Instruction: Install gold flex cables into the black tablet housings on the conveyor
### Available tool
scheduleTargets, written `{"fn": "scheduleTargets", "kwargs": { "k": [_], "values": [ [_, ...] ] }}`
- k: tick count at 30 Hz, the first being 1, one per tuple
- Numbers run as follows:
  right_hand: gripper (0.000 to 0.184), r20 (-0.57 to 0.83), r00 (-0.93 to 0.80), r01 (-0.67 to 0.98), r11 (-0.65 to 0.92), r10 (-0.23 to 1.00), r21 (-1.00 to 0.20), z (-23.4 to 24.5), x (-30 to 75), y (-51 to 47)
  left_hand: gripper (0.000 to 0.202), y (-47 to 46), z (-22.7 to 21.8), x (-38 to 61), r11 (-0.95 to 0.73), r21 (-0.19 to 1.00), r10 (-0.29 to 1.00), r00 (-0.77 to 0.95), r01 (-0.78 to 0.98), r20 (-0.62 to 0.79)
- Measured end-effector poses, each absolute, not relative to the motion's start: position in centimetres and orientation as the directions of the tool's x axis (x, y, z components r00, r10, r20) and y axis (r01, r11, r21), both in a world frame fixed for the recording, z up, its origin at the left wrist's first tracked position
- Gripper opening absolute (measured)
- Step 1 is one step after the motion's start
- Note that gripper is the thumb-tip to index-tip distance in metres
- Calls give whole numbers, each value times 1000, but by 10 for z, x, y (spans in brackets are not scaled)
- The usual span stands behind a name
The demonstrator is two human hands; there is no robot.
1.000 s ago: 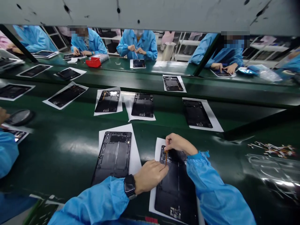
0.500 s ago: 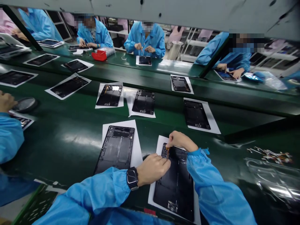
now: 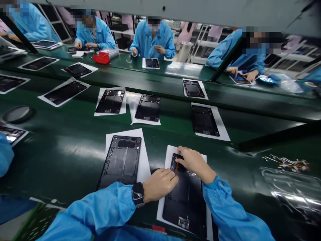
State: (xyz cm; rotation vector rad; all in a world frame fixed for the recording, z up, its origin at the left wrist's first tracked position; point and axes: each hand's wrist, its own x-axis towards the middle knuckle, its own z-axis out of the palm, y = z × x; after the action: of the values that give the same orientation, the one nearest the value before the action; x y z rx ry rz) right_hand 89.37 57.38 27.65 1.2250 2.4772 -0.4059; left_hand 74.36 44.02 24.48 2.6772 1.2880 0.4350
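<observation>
In front of me a black tablet housing lies on a white sheet. An orange flex cable runs across its upper left part. My left hand, with a watch on the wrist, is closed in a pinch at the cable's lower end. My right hand reaches over the housing's top edge, thumb and index finger apart, the thumb at the cable's upper end. A second housing lies on white paper to the left, partly behind my left sleeve.
Several housings on paper, one of them a tablet, lie on the green conveyor beyond. Loose cables and a clear plastic tray are at right. A round dish is at left. Several co-workers in blue sit opposite.
My right hand's thumb and index finger have spread from a pinch on the cable's upper end. My left hand stays at the lower end. The co-worker's hand at far left has left view.
</observation>
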Motion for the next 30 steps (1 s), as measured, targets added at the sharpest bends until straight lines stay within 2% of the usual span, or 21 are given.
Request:
{"fn": "scheduleTargets", "kwargs": {
  "k": [6,12,17,21,26,30],
  "values": [
    [17,-429,-639,740,663,639,-113,278,896,568,13,441,241,743,-630,266,777,589,730,223],
    [16,-371,-646,763,580,668,-285,267,906,571,15,440,241,743,-612,288,791,572,737,217],
    [22,-332,-610,779,467,720,-419,257,913,568,18,438,236,743,-625,287,779,552,726,299],
    [25,-301,-584,797,461,754,-390,253,916,564,20,437,231,743,-641,256,762,558,723,329],
    [17,-261,-572,803,467,777,-370,249,916,566,20,438,230,743,-645,252,759,565,722,323],
    [18,-215,-560,812,477,800,-337,247,918,564,21,439,231,743,-652,242,754,580,718,310]
  ]
}}
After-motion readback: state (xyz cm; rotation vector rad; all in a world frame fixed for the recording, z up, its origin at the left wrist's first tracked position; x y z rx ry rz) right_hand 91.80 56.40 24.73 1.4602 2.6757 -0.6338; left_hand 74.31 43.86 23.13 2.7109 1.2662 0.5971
